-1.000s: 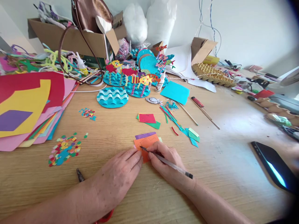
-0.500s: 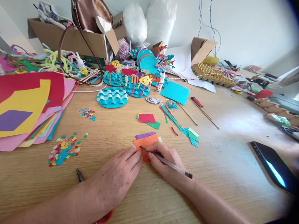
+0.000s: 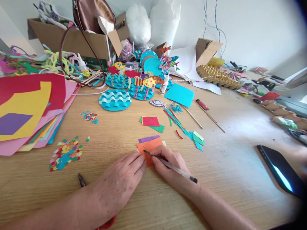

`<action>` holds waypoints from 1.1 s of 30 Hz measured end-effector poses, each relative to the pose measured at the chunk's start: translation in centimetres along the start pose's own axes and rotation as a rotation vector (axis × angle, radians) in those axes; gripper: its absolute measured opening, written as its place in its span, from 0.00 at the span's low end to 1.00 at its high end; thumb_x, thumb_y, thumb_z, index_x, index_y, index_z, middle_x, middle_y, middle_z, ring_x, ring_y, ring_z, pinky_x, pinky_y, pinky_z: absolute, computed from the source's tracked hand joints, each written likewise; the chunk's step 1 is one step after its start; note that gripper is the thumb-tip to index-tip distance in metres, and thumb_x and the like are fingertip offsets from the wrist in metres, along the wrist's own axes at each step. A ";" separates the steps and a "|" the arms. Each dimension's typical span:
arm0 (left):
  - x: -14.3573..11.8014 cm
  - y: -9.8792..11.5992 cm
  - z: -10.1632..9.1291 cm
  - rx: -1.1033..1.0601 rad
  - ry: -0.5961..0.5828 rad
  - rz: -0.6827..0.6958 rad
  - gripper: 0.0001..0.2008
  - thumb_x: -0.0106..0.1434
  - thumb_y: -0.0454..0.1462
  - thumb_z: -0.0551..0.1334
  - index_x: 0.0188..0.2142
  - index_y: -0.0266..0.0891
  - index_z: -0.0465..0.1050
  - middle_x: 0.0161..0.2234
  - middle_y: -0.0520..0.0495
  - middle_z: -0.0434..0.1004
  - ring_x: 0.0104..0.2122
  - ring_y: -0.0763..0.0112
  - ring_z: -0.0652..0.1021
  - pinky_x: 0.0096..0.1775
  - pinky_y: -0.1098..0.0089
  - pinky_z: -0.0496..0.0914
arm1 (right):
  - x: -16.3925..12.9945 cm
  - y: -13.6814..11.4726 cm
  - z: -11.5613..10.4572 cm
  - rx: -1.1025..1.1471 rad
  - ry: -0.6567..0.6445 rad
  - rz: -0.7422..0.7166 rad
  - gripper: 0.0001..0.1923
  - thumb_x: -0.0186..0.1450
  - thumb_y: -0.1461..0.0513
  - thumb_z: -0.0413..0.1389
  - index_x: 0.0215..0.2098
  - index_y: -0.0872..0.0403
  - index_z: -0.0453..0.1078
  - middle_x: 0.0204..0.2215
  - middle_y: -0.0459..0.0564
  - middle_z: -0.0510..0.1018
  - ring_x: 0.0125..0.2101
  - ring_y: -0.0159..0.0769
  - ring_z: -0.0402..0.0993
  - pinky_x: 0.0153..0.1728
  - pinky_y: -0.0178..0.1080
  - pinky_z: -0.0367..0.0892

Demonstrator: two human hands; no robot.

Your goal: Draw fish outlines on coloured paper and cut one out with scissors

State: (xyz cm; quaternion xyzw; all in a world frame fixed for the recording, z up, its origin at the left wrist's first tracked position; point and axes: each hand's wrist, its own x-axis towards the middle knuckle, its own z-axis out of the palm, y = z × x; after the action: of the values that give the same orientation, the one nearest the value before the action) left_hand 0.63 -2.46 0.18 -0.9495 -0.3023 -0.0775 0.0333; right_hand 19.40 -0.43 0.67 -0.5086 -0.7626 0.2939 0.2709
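Observation:
My right hand (image 3: 171, 163) is closed around a clear pen (image 3: 176, 168) with a black end cap. Its tip touches an orange paper piece (image 3: 151, 145) that bears a thin drawn outline. Flat on the table, my left hand (image 3: 126, 174) has its fingers stretched out, their tips resting on the orange paper's left edge. A purple strip (image 3: 148, 139) sticks out from behind the orange piece. Beneath my left forearm lies a tool with a dark pointed tip (image 3: 82, 180) and a red handle (image 3: 107, 222), its middle hidden.
Red and green paper pieces (image 3: 150, 121) lie beyond my hands. Paper dots (image 3: 68, 153) and stacked coloured sheets (image 3: 24, 105) are on the left. A blue wavy disc (image 3: 115, 99), a glue bottle (image 3: 164, 84) and fish decorations stand farther back. A phone (image 3: 278, 169) lies at right.
Both hands and the pen stay in almost the same place on the orange paper. The whole view shifts very slightly; nothing is picked up or let go.

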 end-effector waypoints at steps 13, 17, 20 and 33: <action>0.0 -0.1 0.2 0.001 0.010 -0.005 0.18 0.63 0.26 0.47 0.48 0.27 0.68 0.46 0.38 0.74 0.46 0.61 0.73 0.51 0.63 0.66 | 0.0 0.0 0.0 -0.017 0.010 -0.005 0.06 0.57 0.68 0.48 0.28 0.52 0.63 0.17 0.40 0.69 0.17 0.29 0.63 0.21 0.31 0.58; 0.0 0.0 0.2 0.005 0.019 -0.011 0.18 0.63 0.26 0.47 0.48 0.29 0.69 0.45 0.39 0.75 0.46 0.62 0.73 0.50 0.64 0.66 | 0.0 0.0 0.0 -0.021 0.000 0.005 0.06 0.57 0.68 0.48 0.28 0.52 0.63 0.18 0.41 0.69 0.18 0.29 0.64 0.21 0.31 0.58; 0.1 0.0 0.1 0.017 0.011 -0.002 0.18 0.63 0.26 0.46 0.47 0.28 0.70 0.45 0.39 0.75 0.45 0.62 0.74 0.50 0.64 0.67 | 0.0 0.0 0.0 -0.014 0.000 0.003 0.05 0.58 0.67 0.49 0.28 0.52 0.63 0.18 0.41 0.70 0.18 0.29 0.65 0.21 0.31 0.58; 0.1 0.0 0.1 -0.010 -0.002 -0.014 0.18 0.63 0.25 0.46 0.48 0.29 0.68 0.45 0.39 0.74 0.46 0.63 0.73 0.51 0.63 0.65 | 0.0 0.0 -0.1 -0.003 -0.015 0.004 0.05 0.58 0.68 0.49 0.28 0.52 0.63 0.19 0.41 0.70 0.20 0.29 0.65 0.22 0.31 0.59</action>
State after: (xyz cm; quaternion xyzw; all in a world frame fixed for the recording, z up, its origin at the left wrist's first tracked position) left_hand 0.71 -2.37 0.10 -0.9476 -0.3086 -0.0781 0.0277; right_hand 19.45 -0.42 0.75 -0.5083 -0.7641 0.2971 0.2636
